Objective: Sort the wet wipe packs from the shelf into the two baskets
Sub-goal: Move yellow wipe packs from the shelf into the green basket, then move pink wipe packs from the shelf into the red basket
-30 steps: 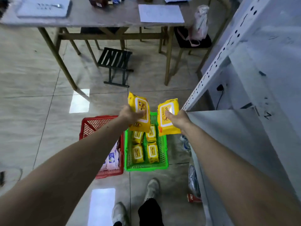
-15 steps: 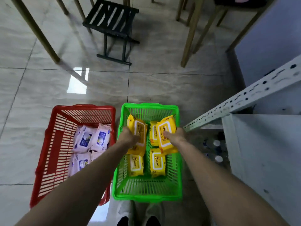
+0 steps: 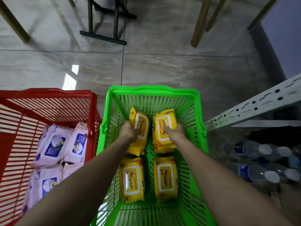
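Both my arms reach down into the green basket point(image 3: 153, 90) on the floor. My left hand point(image 3: 128, 132) grips a yellow wipe pack point(image 3: 140, 119) at the basket's far left. My right hand point(image 3: 174, 132) grips another yellow wipe pack point(image 3: 164, 121) beside it on the right. Both packs lie low over the basket's far half. Two more yellow packs point(image 3: 132, 178) point(image 3: 165, 176) lie flat on the near part of the basket floor. To the left stands the red basket point(image 3: 48, 93), holding several pale pink wipe packs point(image 3: 53, 144).
The white metal shelf rail point(image 3: 254, 105) runs along the right, close to the green basket. Under it lie several plastic water bottles point(image 3: 260, 154). On the tiled floor beyond stand a black folding stool point(image 3: 104, 36) and wooden table legs point(image 3: 200, 22).
Both hands have lowered the two yellow packs from above the baskets down into the green basket. The view has tilted down and come closer to the baskets.
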Tool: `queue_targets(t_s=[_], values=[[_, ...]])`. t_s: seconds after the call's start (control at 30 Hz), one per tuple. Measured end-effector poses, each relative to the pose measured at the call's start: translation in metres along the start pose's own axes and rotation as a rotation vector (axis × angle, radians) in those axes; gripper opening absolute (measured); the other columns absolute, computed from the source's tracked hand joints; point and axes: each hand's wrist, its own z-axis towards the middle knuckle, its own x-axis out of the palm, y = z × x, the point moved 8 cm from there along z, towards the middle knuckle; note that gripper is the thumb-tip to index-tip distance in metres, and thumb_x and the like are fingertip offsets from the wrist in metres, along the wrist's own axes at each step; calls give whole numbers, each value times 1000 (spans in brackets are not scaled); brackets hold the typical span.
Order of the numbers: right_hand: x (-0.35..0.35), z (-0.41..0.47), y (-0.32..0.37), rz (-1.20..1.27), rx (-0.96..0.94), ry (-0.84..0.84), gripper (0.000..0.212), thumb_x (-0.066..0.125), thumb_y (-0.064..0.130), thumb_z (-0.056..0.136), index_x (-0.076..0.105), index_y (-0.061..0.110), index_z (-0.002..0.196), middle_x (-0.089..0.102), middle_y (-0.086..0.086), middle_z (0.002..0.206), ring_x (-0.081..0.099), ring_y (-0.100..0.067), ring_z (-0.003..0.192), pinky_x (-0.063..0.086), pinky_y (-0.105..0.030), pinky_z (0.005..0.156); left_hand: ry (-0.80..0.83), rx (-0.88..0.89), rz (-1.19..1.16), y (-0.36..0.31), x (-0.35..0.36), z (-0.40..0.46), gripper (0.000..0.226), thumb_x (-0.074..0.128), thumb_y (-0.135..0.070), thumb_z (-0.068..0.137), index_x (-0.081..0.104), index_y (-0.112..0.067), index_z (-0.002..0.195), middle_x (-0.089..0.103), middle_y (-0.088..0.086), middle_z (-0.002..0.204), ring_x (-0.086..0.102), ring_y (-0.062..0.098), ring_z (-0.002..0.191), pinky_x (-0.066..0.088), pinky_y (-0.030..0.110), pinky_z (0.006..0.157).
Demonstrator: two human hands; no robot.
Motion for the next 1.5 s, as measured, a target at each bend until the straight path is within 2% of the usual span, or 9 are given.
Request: queue_targets(t_s=[0.1,0.23,0.37,0.5,0.57,0.63,0.77,1.07,1.5], values=[[16,20,-13,8,-3,34,71,60,33,95,25,7,151,40,-14,151,40,-34,138,33,-46,115,-32,48,24,8,6,14,55,59,-12,93,30,-5,139,56,22,127,61,35,107,53,40,82],[11,18,-12,-288,-170,-270,71,58,34,94,23,8,150,27,-17,155,30,-34,142,28,-45,114,-185,266,531,4,7,5,93,57,4,87,-1,-30,153,22,27,150,53,43,118,51,43,80],[18,14,-1,-640,-359,-333,67,56,23,95,19,19,151,21,-13,156,29,-33,140,33,-46,113,-183,345,967,-3,16,-2,84,50,-1,90,3,-24,155,-3,16,159,14,41,144,45,45,100],[7,5,1,-755,-229,-167,70,51,11,95,13,17,154,16,-13,157,31,-32,138,37,-44,109,-113,360,1261,-13,10,-18,66,51,-8,92,24,-13,152,17,12,155,16,34,144,27,44,113],[-6,-23,16,-788,-256,-145,50,32,21,104,21,15,153,27,-12,153,50,-25,113,48,-37,85,-92,337,1309,-17,-3,-42,64,59,-15,89,33,-10,147,29,11,150,25,30,140,30,41,111],[-20,-61,31,-873,-335,-118,45,26,20,105,28,11,149,36,-14,147,53,-24,96,41,-35,70,-78,357,1342,-25,-17,-72,62,58,-25,89,36,-9,145,34,12,149,29,29,138,30,41,111],[-59,-145,54,-856,-300,-83,53,54,-8,87,42,8,136,32,-11,146,41,-32,129,47,-42,96,-27,387,1334,-58,-54,-150,54,58,-33,89,44,-15,138,44,9,144,35,27,135,26,42,114],[-180,-364,166,-870,-360,-78,52,60,-4,82,47,8,131,36,-8,143,49,-32,125,50,-43,95,-52,494,1308,-211,-163,-365,34,57,-20,87,57,-19,122,64,6,123,56,26,119,46,36,93],[-323,-626,226,-812,-456,-264,38,59,17,89,49,16,125,45,-6,135,49,-30,125,46,-40,90,-117,935,1328,-370,-216,-631,40,59,-34,90,54,-16,125,57,9,132,57,30,121,50,39,90]])
